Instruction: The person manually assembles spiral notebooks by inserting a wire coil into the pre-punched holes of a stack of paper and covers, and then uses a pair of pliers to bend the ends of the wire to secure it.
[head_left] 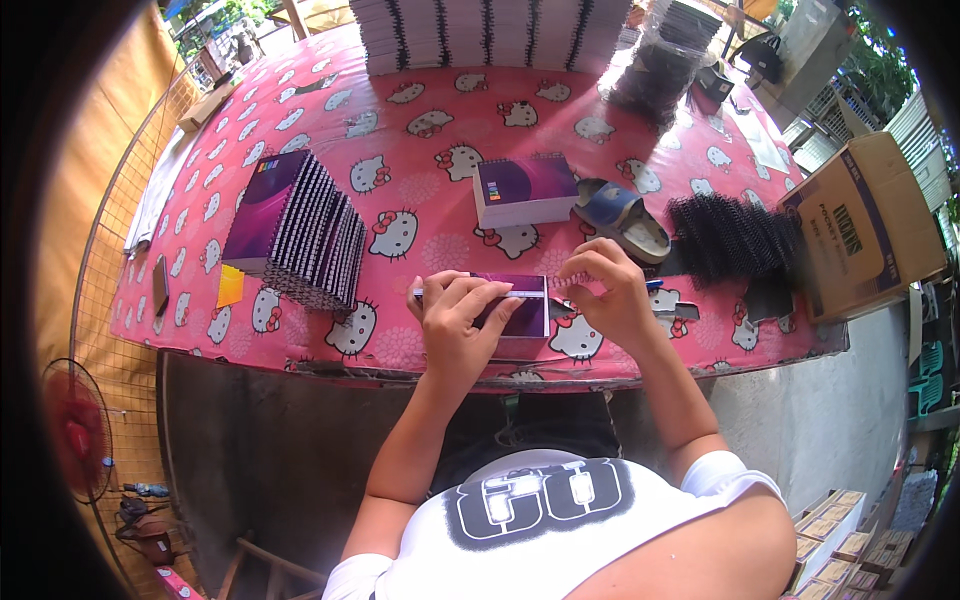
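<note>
The right hand (pixel 606 284) has thumb and forefinger pinched on a thin coil (pixel 571 281), just beside the notebook's (pixel 525 320) right end; the left hand (pixel 462 314) has its fingers clamped on that notebook. The notebook looks light, fairly stiff and perhaps slick, best gripped along its edges; the coil, probably springy and easily bent, suits a light pinch. Right of the fingers lie a sandal (pixel 622 218) and coil pile (pixel 735 238); beyond them, a small stack (pixel 525 205); leftward, a larger stack (pixel 310 240).

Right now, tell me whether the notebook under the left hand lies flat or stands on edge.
Flat: the notebook shows its purple cover face up on the pink tablecloth, beneath the left hand.
</note>
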